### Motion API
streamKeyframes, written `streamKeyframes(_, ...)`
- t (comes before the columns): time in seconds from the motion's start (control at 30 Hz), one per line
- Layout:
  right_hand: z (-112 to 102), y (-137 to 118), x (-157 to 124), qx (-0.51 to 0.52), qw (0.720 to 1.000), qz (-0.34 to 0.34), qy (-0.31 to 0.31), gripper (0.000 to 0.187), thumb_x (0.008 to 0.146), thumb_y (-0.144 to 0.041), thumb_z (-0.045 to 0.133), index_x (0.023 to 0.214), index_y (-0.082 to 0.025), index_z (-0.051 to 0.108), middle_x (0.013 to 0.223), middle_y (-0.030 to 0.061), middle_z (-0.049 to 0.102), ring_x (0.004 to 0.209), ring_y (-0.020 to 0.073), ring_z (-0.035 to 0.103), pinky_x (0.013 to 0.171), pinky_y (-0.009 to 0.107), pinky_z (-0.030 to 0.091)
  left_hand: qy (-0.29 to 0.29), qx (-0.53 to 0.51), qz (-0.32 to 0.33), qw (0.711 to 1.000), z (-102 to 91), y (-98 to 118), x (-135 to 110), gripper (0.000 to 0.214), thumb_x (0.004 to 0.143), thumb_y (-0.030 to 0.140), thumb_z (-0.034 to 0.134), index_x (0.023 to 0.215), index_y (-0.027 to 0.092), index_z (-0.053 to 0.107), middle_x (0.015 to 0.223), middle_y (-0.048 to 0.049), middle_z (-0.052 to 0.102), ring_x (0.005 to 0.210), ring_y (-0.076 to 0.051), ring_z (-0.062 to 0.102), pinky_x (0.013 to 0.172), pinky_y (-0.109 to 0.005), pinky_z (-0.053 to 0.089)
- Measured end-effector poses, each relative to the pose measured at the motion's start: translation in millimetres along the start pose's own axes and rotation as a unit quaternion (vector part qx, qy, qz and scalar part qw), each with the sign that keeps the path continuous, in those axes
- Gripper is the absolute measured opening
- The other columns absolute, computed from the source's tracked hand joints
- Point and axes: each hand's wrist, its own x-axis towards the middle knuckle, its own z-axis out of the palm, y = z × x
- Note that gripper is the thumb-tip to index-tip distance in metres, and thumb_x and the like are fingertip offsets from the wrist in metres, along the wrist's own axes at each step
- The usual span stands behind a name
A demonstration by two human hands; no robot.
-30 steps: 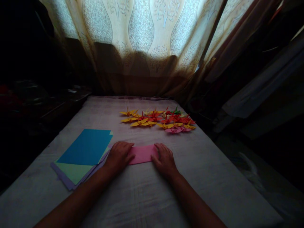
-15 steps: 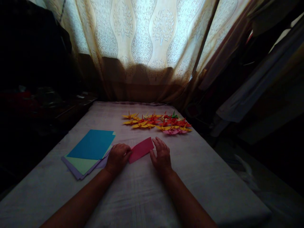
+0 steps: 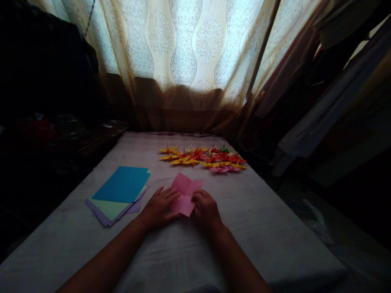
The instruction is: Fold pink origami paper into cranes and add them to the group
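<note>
A pink paper square [image 3: 185,192] lies unfolded on the cloth-covered table [image 3: 269,228], turned like a diamond and showing creases. My left hand [image 3: 159,207] rests flat on its left corner with the fingers stretched out. My right hand [image 3: 205,209] has its fingers curled against the paper's right edge and seems to pinch it. Beyond the paper lies a row of folded paper cranes [image 3: 201,158] in yellow, red, orange and pink.
A stack of flat coloured sheets [image 3: 120,191], blue on top with green and lilac under it, lies to the left of my hands. A patterned curtain [image 3: 189,53] hangs behind the table. Dark clutter stands at the left, and the table drops off at the right.
The pink paper was a folded strip pressed flat, then was lifted at one end. Now it is opened into a square and turned to a diamond under both hands.
</note>
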Motion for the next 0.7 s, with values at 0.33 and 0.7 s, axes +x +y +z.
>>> streamKeyframes(0.33,-7.5,11.8,-26.4,-0.136,0.988,0.053,-0.055,0.047,0.073,-0.01,0.059,0.119,-0.02,0.063,0.129,0.0135,0.06,0.125,0.0327,0.047,0.105,0.049,0.036,-0.043,0.077,-0.08,0.993,2.8,11.1,-3.6,0.056,0.084,0.054,0.065,0.131,0.024,0.059,0.139,-0.0131,0.057,0.126,-0.033,0.053,0.11,-0.057,0.031)
streamKeyframes(0.7,-15.6,4.8,-16.5,-0.183,0.976,-0.007,-0.12,0.013,0.089,-0.021,0.062,0.093,-0.028,0.072,0.121,0.0061,0.068,0.111,0.0242,0.057,0.087,0.036,0.043,-0.024,0.074,-0.044,0.996,1.2,14.4,-2.5,0.041,0.086,0.044,0.065,0.116,0.016,0.065,0.134,-0.016,0.06,0.125,-0.032,0.054,0.108,-0.05,0.037)
